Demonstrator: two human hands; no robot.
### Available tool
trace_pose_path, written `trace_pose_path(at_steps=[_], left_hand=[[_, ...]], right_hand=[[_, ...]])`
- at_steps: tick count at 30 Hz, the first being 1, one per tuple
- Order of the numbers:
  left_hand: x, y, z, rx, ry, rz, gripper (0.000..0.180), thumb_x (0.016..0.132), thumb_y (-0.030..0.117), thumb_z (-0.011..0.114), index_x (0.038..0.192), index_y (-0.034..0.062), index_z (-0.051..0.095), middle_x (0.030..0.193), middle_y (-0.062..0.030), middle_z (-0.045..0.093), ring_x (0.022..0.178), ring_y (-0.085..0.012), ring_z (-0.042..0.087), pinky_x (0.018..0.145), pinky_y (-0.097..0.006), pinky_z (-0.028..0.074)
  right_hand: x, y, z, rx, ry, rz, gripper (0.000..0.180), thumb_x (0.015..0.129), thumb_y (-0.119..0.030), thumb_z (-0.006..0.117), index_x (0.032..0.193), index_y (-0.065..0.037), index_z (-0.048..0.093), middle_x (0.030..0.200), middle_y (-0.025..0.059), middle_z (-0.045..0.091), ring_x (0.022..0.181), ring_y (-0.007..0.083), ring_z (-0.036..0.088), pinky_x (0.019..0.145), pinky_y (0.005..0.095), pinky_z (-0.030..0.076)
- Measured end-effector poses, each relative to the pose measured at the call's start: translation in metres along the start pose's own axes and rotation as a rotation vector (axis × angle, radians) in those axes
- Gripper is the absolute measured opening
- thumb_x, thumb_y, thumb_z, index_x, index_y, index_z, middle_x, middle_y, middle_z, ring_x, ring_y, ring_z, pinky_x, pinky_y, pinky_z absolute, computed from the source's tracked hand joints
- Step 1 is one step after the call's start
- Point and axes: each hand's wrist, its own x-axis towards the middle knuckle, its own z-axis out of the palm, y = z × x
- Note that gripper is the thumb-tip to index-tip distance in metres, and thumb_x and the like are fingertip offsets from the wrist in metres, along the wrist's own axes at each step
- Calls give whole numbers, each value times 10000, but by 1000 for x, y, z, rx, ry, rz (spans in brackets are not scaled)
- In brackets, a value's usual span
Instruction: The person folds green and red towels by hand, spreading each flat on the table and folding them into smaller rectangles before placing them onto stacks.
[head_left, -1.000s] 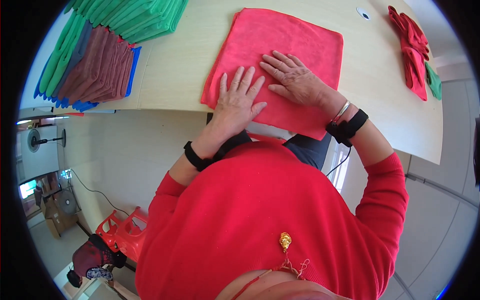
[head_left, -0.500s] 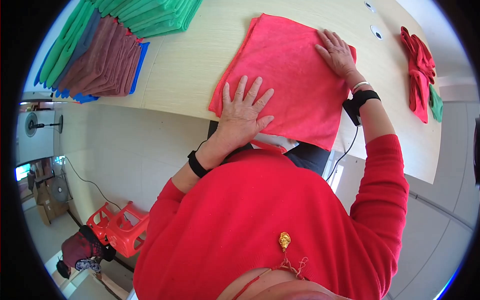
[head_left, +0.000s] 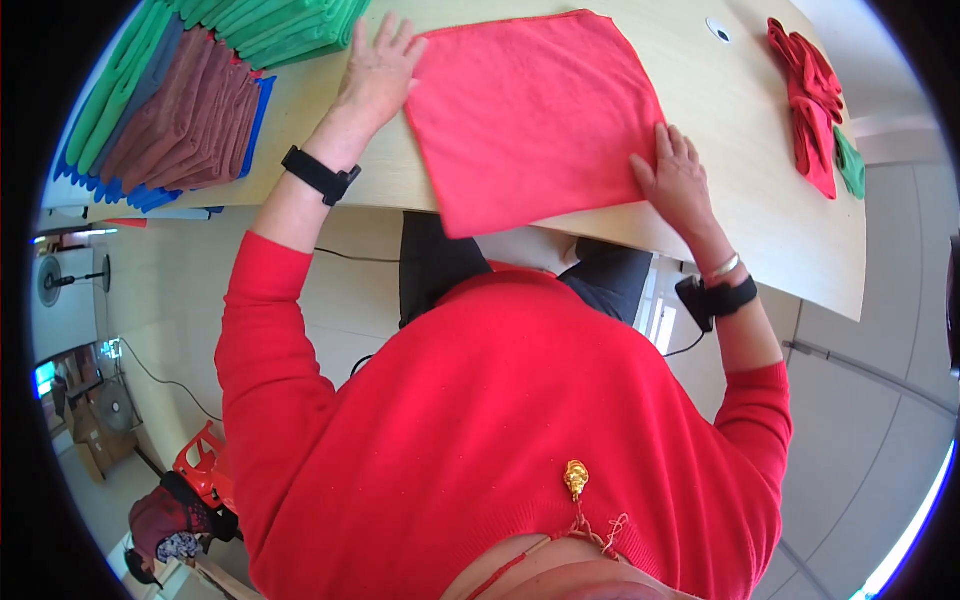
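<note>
A red cloth lies spread flat on the light wooden table, its near edge hanging slightly over the table's front. My left hand rests flat, fingers apart, on the table at the cloth's far left corner. My right hand lies flat, fingers apart, at the cloth's near right corner, touching its edge. Neither hand grips anything.
A stack of folded brown, blue and green cloths sits at the table's left, with more folded green cloths behind it. A bundle of red cloths and a green one lie at the far right. A red stool stands on the floor.
My left hand has slid from the cloth's near middle out to its far left corner. My right hand has moved from the far right corner back to the near right corner.
</note>
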Motion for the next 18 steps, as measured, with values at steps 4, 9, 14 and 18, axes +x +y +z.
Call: trace_pose_path(at_steps=[4,9,14,18], left_hand=[[-28,52,-60,-452,141,-13,594,885,443,556,1385,145,437,1473,-127,345,1375,-328,280,1089,-581,217],[-74,126,-51,-781,195,-67,580,893,430,549,1380,133,442,1457,-152,352,1357,-355,299,1093,-568,211],[-78,117,-44,-697,134,-95,583,900,425,534,1394,137,423,1467,-151,336,1366,-355,283,1104,-558,190],[-88,108,-40,-747,143,-102,584,905,418,520,1408,146,402,1483,-144,313,1379,-344,261,1112,-559,164]], right_hand=[[-31,-24,-35,-41,-107,-69,600,925,-393,498,1393,-36,381,1413,174,402,1313,363,362,1081,463,291],[-17,-80,-16,247,180,-420,543,910,-346,549,1364,-70,444,1409,134,429,1331,331,352,1102,460,258],[8,-101,28,314,206,-555,558,921,-395,512,1392,-111,422,1456,108,380,1374,303,292,1119,465,221],[36,-50,26,135,244,-371,573,934,-425,473,1419,-134,387,1484,97,338,1397,291,247,1128,461,198]])
